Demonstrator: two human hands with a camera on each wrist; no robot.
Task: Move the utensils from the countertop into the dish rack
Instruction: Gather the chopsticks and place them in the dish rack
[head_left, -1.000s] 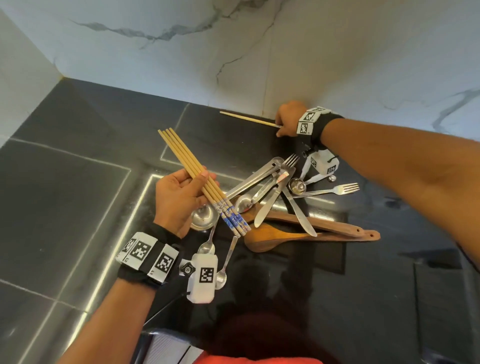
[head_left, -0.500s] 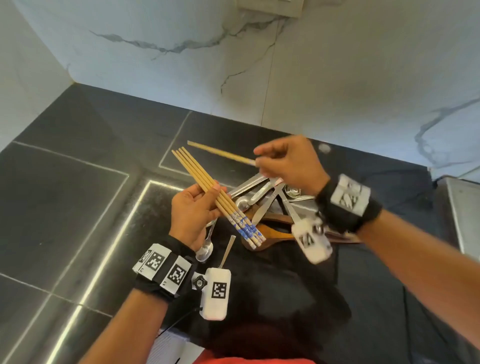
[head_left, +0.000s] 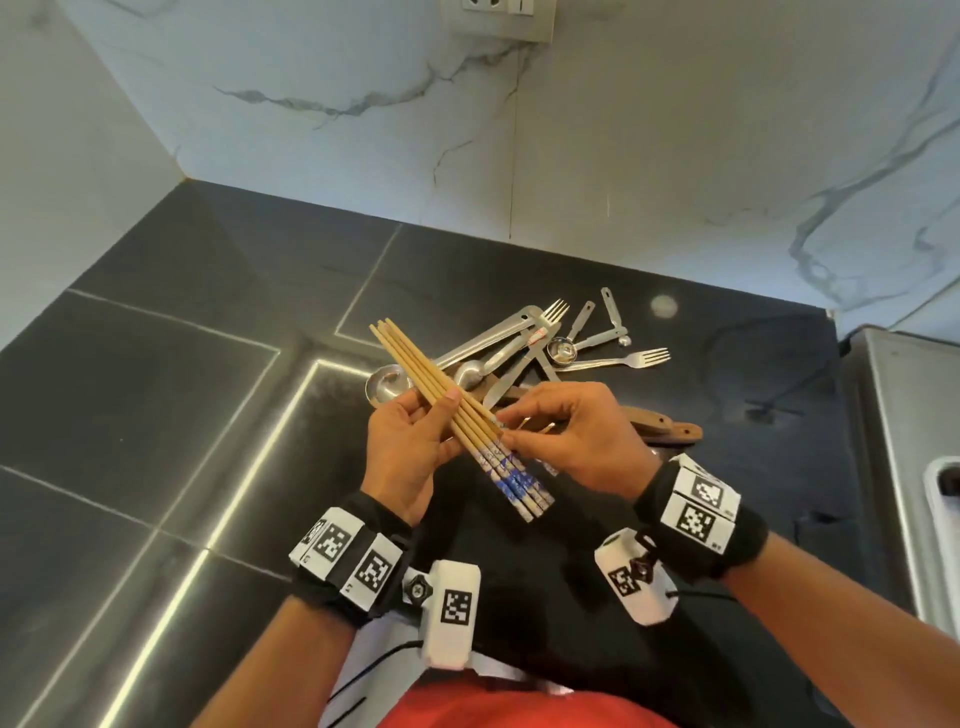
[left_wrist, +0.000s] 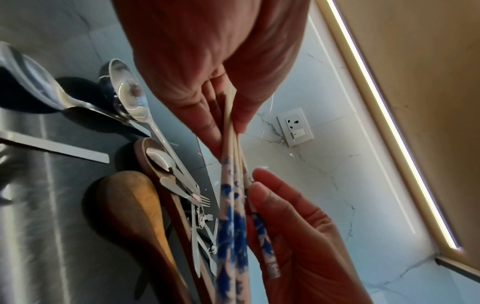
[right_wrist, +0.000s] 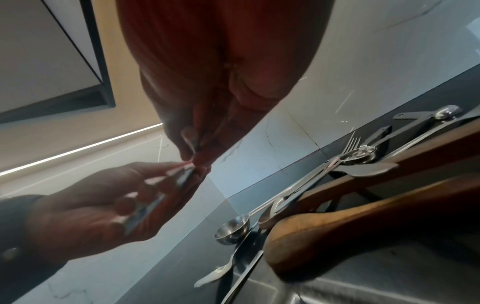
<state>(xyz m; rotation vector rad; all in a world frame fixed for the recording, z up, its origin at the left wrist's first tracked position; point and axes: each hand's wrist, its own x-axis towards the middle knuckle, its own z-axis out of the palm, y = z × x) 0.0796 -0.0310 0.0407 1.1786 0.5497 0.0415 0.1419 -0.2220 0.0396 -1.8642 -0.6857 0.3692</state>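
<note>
1. Countertop (head_left: 156, 415): dark, glossy stone running back to a marble wall. At the right edge of the head view lies a brushed metal surface (head_left: 904, 415); whether it belongs to the dish rack cannot be told, and no rack is identifiable in any view.
2. Utensil pile (head_left: 519, 358): forks, spoons, a ladle-like scoop and 2 wooden spatulas (head_left: 670, 428) lie heaped on the countertop, untouched, just beyond the hands.
3. Left hand (head_left: 410, 447): palm up above the counter's near edge, fingers and thumb curled around a bundle of chopsticks (head_left: 457, 415), held mid-length with the blue-patterned ends pointing toward the person.
4. Right hand (head_left: 571, 436): 1 second ago it was at the wall pinching a lone chopstick; it has since come across to the bundle. Its fingertips (left_wrist: 262, 181) now pinch at the patterned section, apparently laying that stray stick in beside the others.
5. Meaning for the task: the chopsticks now appear gathered into 1 bundle, probably ready to carry to the rack in a single trip. The metal and wooden utensils have yet to be moved.
</note>
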